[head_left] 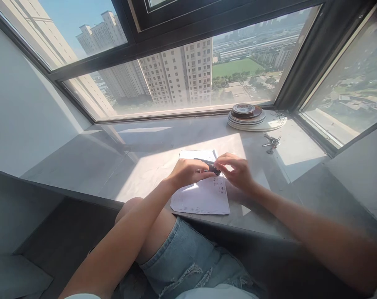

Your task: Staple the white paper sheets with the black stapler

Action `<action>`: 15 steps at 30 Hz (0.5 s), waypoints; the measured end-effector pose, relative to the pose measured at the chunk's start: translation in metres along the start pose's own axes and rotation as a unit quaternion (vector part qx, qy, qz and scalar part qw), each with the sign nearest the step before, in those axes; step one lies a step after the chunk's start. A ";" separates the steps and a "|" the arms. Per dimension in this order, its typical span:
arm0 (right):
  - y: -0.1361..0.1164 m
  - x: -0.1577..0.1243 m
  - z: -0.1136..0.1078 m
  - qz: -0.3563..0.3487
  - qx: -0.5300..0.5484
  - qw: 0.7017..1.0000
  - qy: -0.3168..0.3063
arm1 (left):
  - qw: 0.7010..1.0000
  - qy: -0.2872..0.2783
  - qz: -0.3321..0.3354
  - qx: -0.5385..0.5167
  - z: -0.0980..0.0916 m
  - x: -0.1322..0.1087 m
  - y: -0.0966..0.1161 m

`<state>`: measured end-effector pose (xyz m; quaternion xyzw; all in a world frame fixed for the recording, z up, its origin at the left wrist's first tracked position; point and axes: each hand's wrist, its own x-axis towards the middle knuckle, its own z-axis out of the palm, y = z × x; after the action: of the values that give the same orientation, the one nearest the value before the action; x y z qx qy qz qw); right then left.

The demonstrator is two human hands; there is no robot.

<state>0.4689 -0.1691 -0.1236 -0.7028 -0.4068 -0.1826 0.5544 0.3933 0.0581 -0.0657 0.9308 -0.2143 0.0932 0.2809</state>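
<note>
My left hand (pixel 188 171) is closed around a dark pen-like object (pixel 207 164) and holds it just above a white sheet of paper (pixel 202 198). My right hand (pixel 236 170) pinches the same object at its right end, fingers curled. The paper lies flat on the grey window ledge (pixel 113 166), near its front edge, with small print on it. A second sheet shows behind the hands. Both forearms reach in from the bottom of the view.
A stack of round plates (pixel 247 114) stands at the back of the ledge by the window. A bunch of keys (pixel 271 143) lies to the right of the paper. My knee in denim shorts (pixel 188 257) is below the ledge.
</note>
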 end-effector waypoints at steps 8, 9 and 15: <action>0.078 0.009 -0.041 0.397 0.035 0.911 0.109 | 0.933 0.086 -0.306 0.171 -0.047 0.026 -0.115; 0.085 0.009 -0.043 0.401 0.055 0.907 0.116 | 0.928 0.056 -0.315 0.193 -0.047 0.025 -0.129; 0.098 0.011 -0.042 0.390 0.153 0.892 0.167 | 0.938 -0.036 -0.308 0.158 -0.024 0.015 -0.160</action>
<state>0.5594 -0.2096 -0.1644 -0.6704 -0.0242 -0.0013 0.7416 0.4776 0.1863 -0.1193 0.9864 0.0904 0.0009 0.1375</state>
